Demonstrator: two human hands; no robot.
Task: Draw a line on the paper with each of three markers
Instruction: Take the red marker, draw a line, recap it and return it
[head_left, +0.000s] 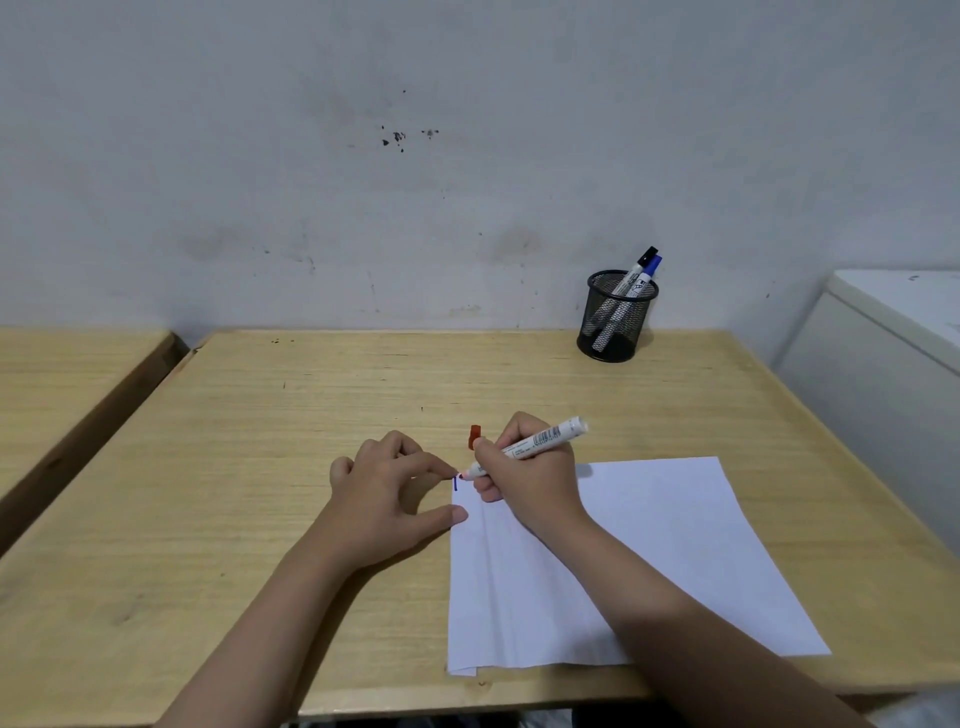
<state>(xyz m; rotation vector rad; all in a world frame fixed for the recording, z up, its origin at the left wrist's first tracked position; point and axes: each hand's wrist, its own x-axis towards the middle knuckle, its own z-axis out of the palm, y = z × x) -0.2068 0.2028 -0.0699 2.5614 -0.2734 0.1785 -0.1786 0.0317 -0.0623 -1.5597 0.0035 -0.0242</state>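
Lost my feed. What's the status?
Right hand grips red marker, tip at paper top-left corner by blue line. Left hand pins paper edge. Red cap on table; nothing blocking.

A single wide-angle view is given, taken from head height and tilted forward and down over the wooden desk (311, 441). The wall (363, 156) is faced at twelve o'clock — it fills the upper half. The forearms are seen entering from six o'clock, close under the lens, and a mesh holder (615, 317) is placed far off at one o'clock
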